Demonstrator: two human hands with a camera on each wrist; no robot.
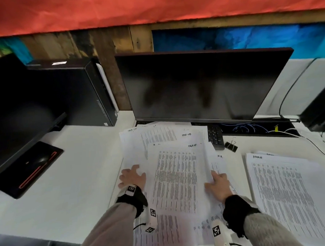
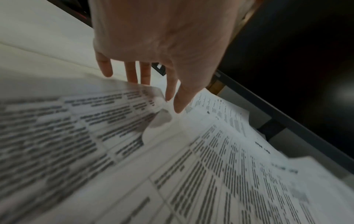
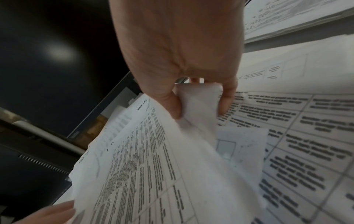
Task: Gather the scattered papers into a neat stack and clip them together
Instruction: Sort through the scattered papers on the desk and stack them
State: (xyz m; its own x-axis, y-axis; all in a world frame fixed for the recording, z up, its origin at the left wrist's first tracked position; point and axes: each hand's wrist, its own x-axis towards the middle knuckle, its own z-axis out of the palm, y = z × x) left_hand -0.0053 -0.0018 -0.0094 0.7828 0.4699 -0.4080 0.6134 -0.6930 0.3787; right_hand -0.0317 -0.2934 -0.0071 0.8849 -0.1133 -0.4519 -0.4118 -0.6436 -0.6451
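Observation:
Several printed sheets (image 1: 175,171) lie fanned out on the white desk (image 1: 76,174) in front of the monitor. My left hand (image 1: 132,174) rests on their left edge with fingers spread and straight; in the left wrist view the fingertips (image 2: 132,78) touch the border of the sheets (image 2: 191,166). My right hand (image 1: 216,183) grips the right edge of the upper sheets, and the right wrist view shows that hand (image 3: 199,106) pinching a curled paper edge (image 3: 199,97) between thumb and fingers. A black binder clip (image 1: 231,146) lies on the desk beyond the right hand, untouched.
A second pile of printed sheets (image 1: 285,191) lies at the right. A dark monitor (image 1: 203,87) stands behind the papers, with a keyboard (image 1: 216,137) partly under them. Another monitor (image 1: 16,111) and a PC tower (image 1: 92,92) stand at the left; cables (image 1: 319,146) run at the right.

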